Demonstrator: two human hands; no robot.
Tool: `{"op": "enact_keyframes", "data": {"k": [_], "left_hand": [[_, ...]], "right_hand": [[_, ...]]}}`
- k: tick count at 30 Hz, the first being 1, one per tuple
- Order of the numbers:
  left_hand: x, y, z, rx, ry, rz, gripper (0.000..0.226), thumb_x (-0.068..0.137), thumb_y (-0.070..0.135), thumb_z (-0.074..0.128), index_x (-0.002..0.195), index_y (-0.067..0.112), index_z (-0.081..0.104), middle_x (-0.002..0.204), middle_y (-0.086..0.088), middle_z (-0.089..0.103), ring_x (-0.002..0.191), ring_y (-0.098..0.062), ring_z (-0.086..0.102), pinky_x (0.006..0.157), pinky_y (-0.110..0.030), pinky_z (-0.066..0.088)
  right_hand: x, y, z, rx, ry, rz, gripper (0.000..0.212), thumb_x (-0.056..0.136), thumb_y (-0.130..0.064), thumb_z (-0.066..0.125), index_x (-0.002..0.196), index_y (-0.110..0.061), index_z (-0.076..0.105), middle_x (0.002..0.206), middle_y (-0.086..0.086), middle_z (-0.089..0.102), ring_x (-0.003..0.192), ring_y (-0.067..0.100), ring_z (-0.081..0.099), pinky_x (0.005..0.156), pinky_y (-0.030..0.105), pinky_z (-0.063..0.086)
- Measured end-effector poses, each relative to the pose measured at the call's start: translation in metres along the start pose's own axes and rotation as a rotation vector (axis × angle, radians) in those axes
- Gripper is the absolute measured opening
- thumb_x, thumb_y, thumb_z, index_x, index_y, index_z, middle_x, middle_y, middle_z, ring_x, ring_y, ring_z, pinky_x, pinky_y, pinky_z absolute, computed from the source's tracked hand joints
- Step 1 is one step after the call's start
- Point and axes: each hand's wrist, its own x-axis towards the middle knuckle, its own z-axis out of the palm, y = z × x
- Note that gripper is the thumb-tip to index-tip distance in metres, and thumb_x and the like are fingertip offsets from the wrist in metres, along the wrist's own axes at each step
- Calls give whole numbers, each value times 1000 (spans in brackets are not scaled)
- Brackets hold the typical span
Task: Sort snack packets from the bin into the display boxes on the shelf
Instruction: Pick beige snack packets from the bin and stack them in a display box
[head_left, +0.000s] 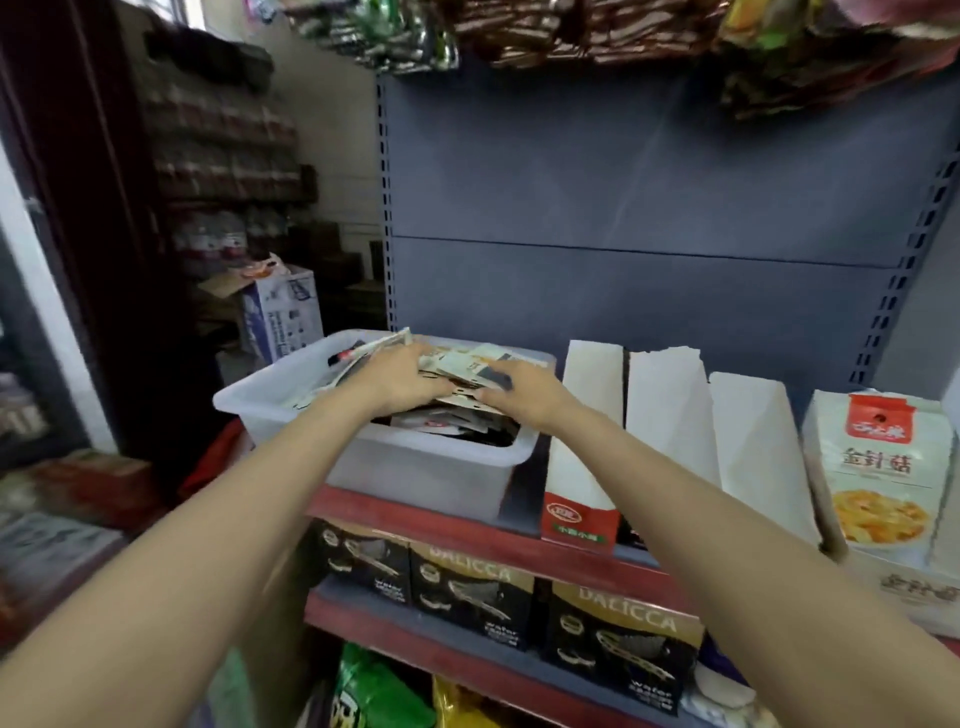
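Observation:
A translucent white bin (415, 467) stands on the red-edged shelf (415, 512), heaped with small snack packets (462, 364). Both my hands are inside it. My left hand (400, 379) grips a bundle of the packets from the left. My right hand (519, 392) holds the same bundle from the right, fingers curled over the packets. To the right of the bin stand white display boxes with tall flaps: one with a red front (587, 441), a second (665, 410) and a third (753, 447). What lies inside the boxes is hidden.
A display box with a yellow snack picture (878, 467) stands at the far right. Black wafer boxes (472, 592) fill the shelf below. Packets hang from above (571, 31). A cardboard carton (283, 312) and stacked goods sit at the left.

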Motion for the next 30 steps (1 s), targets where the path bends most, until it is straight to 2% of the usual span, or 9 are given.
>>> {"op": "enact_keyframes", "data": {"k": [3, 6, 8, 11, 13, 16, 21, 24, 30], "left_hand": [[2, -9, 3, -64, -25, 15, 50, 83, 40, 63, 129, 21, 56, 132, -6, 55, 120, -25, 50, 96, -30, 37], [1, -17, 7, -211, 22, 5, 51, 82, 35, 66, 130, 25, 53, 126, -5, 58, 112, -21, 53, 86, -25, 37], [-2, -19, 7, -280, 57, 10, 57, 83, 31, 66, 136, 25, 47, 125, -4, 56, 113, -20, 52, 89, -26, 38], [-5, -17, 7, -290, 161, 80, 51, 83, 26, 64, 133, 25, 50, 111, 0, 57, 109, -20, 56, 93, -33, 43], [-6, -13, 8, -303, 226, 155, 37, 85, 24, 65, 121, 23, 57, 118, 0, 59, 107, -19, 55, 87, -29, 41], [-8, -1, 5, -379, 291, 249, 11, 85, 21, 67, 92, 21, 58, 111, 0, 61, 104, -16, 54, 81, -25, 34], [-19, 37, 3, -493, 300, 394, 11, 88, 18, 63, 83, 15, 54, 79, 2, 63, 77, -13, 58, 71, -22, 42], [-25, 64, 4, -507, 309, 442, 8, 91, 21, 60, 85, 18, 56, 80, 4, 64, 76, -8, 59, 70, -21, 45], [-33, 122, 21, -487, 243, 456, 5, 90, 22, 61, 89, 19, 59, 83, 4, 67, 76, -8, 59, 71, -24, 45]], "right_hand": [[8, -1, 7, -86, 53, -51, 27, 97, -31, 47, 110, -17, 66, 109, 7, 66, 101, 28, 58, 86, 37, 45], [2, 0, 2, 15, 158, -87, 33, 100, -27, 42, 73, -15, 60, 73, 1, 57, 74, 22, 50, 66, 29, 39], [-3, 0, -4, 191, 206, -116, 34, 98, -25, 46, 75, -6, 62, 70, 3, 57, 68, 16, 48, 63, 26, 34], [-14, 1, -12, 501, 299, -101, 38, 97, -27, 50, 75, 2, 62, 72, 10, 58, 67, 18, 50, 66, 33, 39], [-20, 5, -14, 702, 341, -50, 37, 96, -28, 52, 83, 4, 65, 85, 15, 67, 78, 24, 62, 74, 39, 51], [-33, 9, -21, 886, 391, 17, 31, 96, -28, 52, 89, -1, 65, 94, 9, 70, 89, 18, 67, 76, 31, 56], [-55, 25, -35, 1104, 488, 75, 26, 96, -34, 50, 92, -10, 58, 100, 8, 68, 93, 17, 66, 69, 23, 56], [-72, 35, -46, 1182, 495, 110, 17, 93, -25, 56, 105, -14, 52, 109, 6, 66, 100, 18, 64, 76, 27, 56], [-116, 68, -68, 1093, 630, 147, 42, 86, -1, 61, 118, -23, 45, 116, 2, 57, 104, 19, 62, 69, 34, 59]]}}
